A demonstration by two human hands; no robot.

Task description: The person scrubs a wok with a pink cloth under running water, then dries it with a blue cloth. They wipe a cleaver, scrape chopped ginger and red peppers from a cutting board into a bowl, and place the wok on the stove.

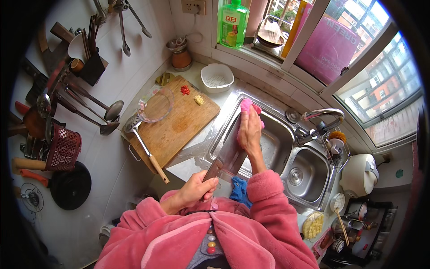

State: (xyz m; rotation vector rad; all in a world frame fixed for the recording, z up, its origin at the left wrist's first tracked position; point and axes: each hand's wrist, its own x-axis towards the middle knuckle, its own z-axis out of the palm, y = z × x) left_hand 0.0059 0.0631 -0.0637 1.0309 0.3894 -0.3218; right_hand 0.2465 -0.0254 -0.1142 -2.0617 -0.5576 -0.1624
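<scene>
My left hand grips the wooden handle of a kitchen knife, close to my body. The wide knife blade reaches over the left edge of the steel sink. My right hand presses a pink cloth against the blade near its far end, above the large basin. A wooden cutting board lies left of the sink, bearing chopped red pepper, minced garlic and a clear glass bowl. A slotted turner rests across the board's near left side.
A white strainer basket stands behind the board. The faucet arches over the sink's right side. A blue cloth hangs at the front edge. Utensils and a frying pan hang on the left wall. A rice cooker stands right.
</scene>
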